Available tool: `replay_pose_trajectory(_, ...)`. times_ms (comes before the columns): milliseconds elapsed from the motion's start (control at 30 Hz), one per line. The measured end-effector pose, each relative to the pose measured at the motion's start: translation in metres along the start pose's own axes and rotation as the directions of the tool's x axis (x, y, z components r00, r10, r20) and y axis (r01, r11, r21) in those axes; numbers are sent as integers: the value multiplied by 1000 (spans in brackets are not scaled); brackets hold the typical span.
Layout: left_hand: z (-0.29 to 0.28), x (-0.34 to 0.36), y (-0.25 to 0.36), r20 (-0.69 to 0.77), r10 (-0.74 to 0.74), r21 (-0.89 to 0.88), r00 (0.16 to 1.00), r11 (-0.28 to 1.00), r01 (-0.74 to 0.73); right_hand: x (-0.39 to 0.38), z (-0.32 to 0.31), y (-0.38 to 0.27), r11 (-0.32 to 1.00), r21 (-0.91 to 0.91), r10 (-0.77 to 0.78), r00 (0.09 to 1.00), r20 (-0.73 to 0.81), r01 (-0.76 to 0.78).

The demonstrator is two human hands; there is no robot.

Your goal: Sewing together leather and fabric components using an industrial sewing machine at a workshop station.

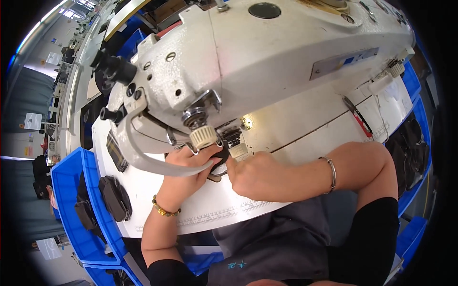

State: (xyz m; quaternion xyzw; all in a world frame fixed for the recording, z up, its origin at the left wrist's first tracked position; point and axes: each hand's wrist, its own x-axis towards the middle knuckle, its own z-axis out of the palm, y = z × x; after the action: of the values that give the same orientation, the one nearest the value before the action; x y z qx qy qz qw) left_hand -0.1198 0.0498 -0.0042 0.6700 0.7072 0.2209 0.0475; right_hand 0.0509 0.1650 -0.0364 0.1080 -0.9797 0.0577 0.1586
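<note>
Blue-marked plate [344,63] on sewing machine [267,52]

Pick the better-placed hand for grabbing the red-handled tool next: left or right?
Right, most likely. The right hand is nearer the red-handled tool, which lies on its side. The left hand is farther, beyond the right. Both hands are at the dark piece.

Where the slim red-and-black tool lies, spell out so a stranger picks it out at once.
Find the big white sewing machine on the white table. At the table's right side, just beyond the person's bent right elbow, lies a slim tool. Its red-and-black handle sets it apart from the dark pieces in the blue bin alongside.
</note>
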Motion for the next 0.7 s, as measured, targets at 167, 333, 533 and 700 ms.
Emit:
replay_pose_trajectory(167, 4, 0, -2, -7, 37, 77, 999, 996, -37, -2, 3, -3, 999, -5, 47, 999, -20, -47)
replay_pose_trajectory(333, 7, 4, 1, -62, 50, 93, 997, 995, -44, 0, 1, 3, 999, 3, 45, 998, -53, -45)
replay_pose_trajectory(533, 8, 13, -3, -90, -16, 113, 996, 993, 27, 7, 4, 14, 994, -51, 95, 991, -93, -100)
replay_pose_trajectory(700, 13, 9, -26, 35, -167, -70, 985, 983, 169, 7, 4, 16, 993, -45, 106, 989, -98, -111)
